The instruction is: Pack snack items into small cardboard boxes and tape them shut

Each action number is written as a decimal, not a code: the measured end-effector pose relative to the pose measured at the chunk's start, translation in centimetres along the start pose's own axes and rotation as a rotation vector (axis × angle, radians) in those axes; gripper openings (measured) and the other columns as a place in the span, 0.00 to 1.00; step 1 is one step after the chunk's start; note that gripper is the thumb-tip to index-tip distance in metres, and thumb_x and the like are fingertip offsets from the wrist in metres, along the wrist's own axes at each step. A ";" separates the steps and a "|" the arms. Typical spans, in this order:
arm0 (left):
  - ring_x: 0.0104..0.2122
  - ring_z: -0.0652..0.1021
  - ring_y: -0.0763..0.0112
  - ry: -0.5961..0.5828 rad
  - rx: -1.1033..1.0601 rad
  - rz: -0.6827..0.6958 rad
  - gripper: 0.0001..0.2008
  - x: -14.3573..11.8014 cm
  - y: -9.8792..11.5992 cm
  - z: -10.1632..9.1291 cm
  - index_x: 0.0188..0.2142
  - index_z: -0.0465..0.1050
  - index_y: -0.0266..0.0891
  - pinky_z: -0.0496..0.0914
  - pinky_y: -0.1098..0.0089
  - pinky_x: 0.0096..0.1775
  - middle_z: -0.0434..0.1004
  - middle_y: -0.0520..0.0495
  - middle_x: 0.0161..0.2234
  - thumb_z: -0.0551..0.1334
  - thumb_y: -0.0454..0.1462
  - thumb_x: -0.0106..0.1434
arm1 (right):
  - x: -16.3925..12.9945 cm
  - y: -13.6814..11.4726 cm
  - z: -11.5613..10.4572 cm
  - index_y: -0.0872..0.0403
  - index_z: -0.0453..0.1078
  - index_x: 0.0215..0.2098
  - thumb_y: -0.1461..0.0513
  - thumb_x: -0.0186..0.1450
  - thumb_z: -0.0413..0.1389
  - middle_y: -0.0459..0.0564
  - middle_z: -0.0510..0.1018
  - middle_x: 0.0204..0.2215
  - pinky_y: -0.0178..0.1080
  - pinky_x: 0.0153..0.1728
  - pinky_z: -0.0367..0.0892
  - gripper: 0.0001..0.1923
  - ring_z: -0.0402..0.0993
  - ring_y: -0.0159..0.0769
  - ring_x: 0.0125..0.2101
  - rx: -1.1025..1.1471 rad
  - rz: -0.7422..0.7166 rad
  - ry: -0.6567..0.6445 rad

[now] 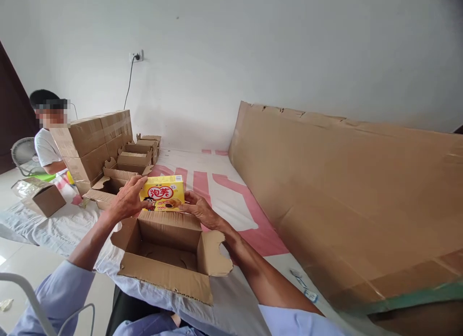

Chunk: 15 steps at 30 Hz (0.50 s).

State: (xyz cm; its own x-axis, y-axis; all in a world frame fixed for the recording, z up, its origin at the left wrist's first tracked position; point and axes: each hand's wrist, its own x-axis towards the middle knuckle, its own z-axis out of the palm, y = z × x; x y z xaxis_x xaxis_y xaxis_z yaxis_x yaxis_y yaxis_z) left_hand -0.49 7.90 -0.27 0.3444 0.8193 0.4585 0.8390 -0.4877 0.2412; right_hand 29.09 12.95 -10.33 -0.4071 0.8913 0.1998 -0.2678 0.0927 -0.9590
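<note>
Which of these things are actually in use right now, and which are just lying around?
In use:
- yellow box, held between the left hand and right hand
- open carton just below it, inside looks empty

Lying about:
- stacked cartons at the back left
- open cartons beside them
- big cardboard sheet on the right
- small carton far left
- fan

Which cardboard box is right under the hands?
The open carton just below the left hand and right hand, which hold the yellow snack box over it. The other open cartons sit farther back beside the taped stack.
</note>
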 end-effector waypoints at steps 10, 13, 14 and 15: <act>0.43 0.77 0.59 -0.069 0.010 -0.055 0.18 0.9 -2.2 -1.6 0.51 0.78 0.43 0.75 0.60 0.49 0.74 0.47 0.46 0.71 0.39 0.60 | 0.4 -0.5 1.1 0.48 0.79 0.49 0.51 0.54 0.78 0.51 0.85 0.50 0.50 0.53 0.78 0.28 0.82 0.47 0.51 -0.145 -0.072 -0.106; 0.43 0.77 0.58 0.052 0.040 -0.161 0.18 -1.6 -4.9 -4.9 0.48 0.78 0.42 0.74 0.61 0.48 0.76 0.47 0.43 0.71 0.42 0.58 | -0.1 0.3 -0.1 0.47 0.78 0.51 0.47 0.57 0.75 0.52 0.84 0.50 0.48 0.51 0.79 0.28 0.81 0.45 0.51 -0.155 -0.072 0.022; 0.43 0.77 0.58 0.056 0.046 -0.204 0.20 -2.8 -6.1 -6.2 0.49 0.78 0.42 0.74 0.61 0.48 0.77 0.47 0.43 0.72 0.43 0.58 | -0.3 0.7 -0.8 0.48 0.78 0.50 0.45 0.57 0.75 0.53 0.84 0.50 0.48 0.50 0.79 0.29 0.81 0.45 0.50 -0.160 -0.061 0.094; 0.43 0.78 0.57 0.050 0.046 -0.239 0.22 -4.1 -7.3 -7.3 0.51 0.78 0.43 0.74 0.61 0.47 0.78 0.48 0.43 0.71 0.45 0.57 | -0.5 1.1 -1.7 0.48 0.78 0.50 0.44 0.56 0.75 0.54 0.84 0.49 0.48 0.48 0.79 0.30 0.81 0.46 0.49 -0.166 -0.048 0.165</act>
State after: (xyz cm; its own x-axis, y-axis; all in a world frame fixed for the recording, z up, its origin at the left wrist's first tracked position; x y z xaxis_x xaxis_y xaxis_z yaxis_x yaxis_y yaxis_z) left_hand -11.08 5.90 2.31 0.1135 0.8932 0.4351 0.9130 -0.2665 0.3089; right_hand 30.42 13.37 -11.84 -0.2456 0.9432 0.2236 -0.1303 0.1965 -0.9718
